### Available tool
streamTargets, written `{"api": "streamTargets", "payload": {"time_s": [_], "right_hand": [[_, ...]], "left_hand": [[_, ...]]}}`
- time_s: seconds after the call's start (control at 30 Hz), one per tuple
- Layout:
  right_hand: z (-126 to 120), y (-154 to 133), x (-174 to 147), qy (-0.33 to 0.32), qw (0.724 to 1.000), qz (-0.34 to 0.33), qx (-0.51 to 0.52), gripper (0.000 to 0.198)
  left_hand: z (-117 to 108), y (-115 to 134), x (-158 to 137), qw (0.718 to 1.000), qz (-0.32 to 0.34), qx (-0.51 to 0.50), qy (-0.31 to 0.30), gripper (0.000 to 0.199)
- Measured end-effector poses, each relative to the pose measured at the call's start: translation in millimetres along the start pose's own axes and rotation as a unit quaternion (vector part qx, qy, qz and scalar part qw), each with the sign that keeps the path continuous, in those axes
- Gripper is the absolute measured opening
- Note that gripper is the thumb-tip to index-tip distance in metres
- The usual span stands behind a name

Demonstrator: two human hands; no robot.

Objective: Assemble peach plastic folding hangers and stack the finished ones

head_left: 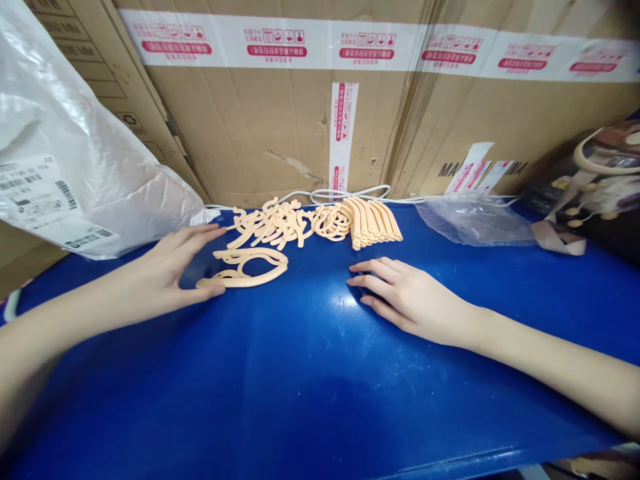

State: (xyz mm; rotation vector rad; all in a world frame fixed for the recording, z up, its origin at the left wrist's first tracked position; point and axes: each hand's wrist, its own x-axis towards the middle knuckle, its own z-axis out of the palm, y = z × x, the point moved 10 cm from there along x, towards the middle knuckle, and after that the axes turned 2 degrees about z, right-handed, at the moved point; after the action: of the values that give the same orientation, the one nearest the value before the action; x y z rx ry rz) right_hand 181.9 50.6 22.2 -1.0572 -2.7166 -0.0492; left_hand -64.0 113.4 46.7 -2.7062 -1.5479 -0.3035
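My left hand point(163, 270) is open, with thumb and fingers spread at the left end of a beige folding clothes hanger point(257, 280). The thumb is at the hanger's near arm, and the hanger lies folded on the blue table point(280, 373). Palm down and fingers apart, my right hand point(417, 300) is over the table with nothing in it. Beyond the hands are a loose heap of beige hook-shaped parts point(275, 223), a cluster of curved, ring-like parts point(333, 223), and a neat row of curved hanger arms point(375, 223).
Cardboard boxes point(270, 127) with printed tape stand along the table's back edge. A white plastic package point(75, 147) leans at the left. A white cord point(350, 193), a clear plastic bag point(475, 223) and a dark bag with a strap point(560, 237) lie at the back right.
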Motion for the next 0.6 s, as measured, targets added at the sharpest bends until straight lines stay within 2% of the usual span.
{"api": "streamTargets", "payload": {"time_s": [0.1,0.13,0.27,0.33,0.4,0.5,0.6], "right_hand": [[-1,0,0,0.003,1.000,-0.002,-0.001,0.032],[-1,0,0,0.003,1.000,-0.002,-0.001,0.032],[-1,-1,0,0.006,1.000,-0.002,0.000,0.033],[-2,-1,0,0.010,1.000,-0.001,-0.001,0.035],[-2,-1,0,0.012,1.000,0.001,-0.003,0.036],[-1,0,0,0.012,1.000,0.001,-0.007,0.037],[0,-1,-1,0.010,1.000,-0.002,-0.010,0.038]], "left_hand": [[1,57,-2,0.996,0.075,-0.036,0.039,0.074],[6,76,-3,0.995,0.084,-0.049,0.035,0.071],[40,148,-7,0.987,0.142,-0.061,-0.045,0.062],[52,159,-3,0.987,0.133,-0.064,-0.065,0.062],[60,158,3,0.988,0.115,-0.063,-0.081,0.067],[64,153,12,0.988,0.109,-0.069,-0.080,0.075],[63,149,16,0.989,0.115,-0.069,-0.068,0.070]]}}
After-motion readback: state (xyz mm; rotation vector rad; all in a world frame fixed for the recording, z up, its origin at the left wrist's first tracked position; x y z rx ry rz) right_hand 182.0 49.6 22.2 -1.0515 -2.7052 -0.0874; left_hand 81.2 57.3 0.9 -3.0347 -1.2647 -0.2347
